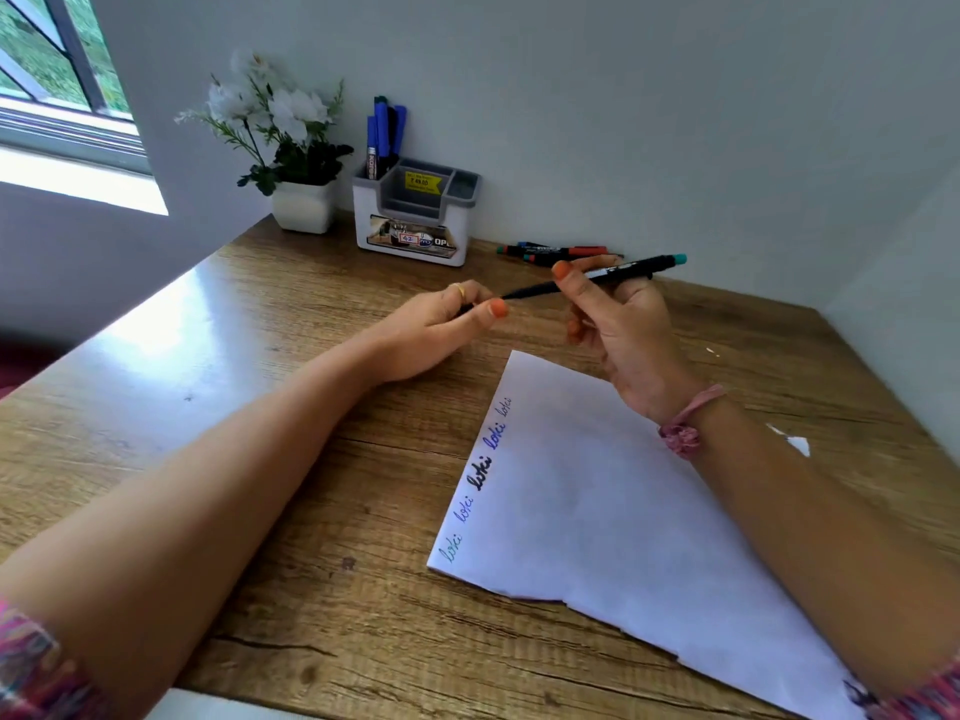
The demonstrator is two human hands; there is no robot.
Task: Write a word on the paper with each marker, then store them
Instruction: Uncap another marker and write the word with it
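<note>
A black marker [618, 272] with a teal end is held level above the desk between both hands. My right hand [623, 330] grips its barrel. My left hand [441, 330] pinches its cap end between thumb and fingers. The white paper [613, 511] lies on the desk below, with several handwritten words along its left edge in green, blue and black. Several more markers [561, 252] lie loose on the desk by the wall. A grey and white organiser [415, 215] at the back holds a few blue and dark markers [387, 132] upright in its left compartment.
A white pot of white flowers [301, 200] stands left of the organiser. The wooden desk [260, 459] meets walls at the back and right. A window is at the far left. Small white scraps lie on the desk at right.
</note>
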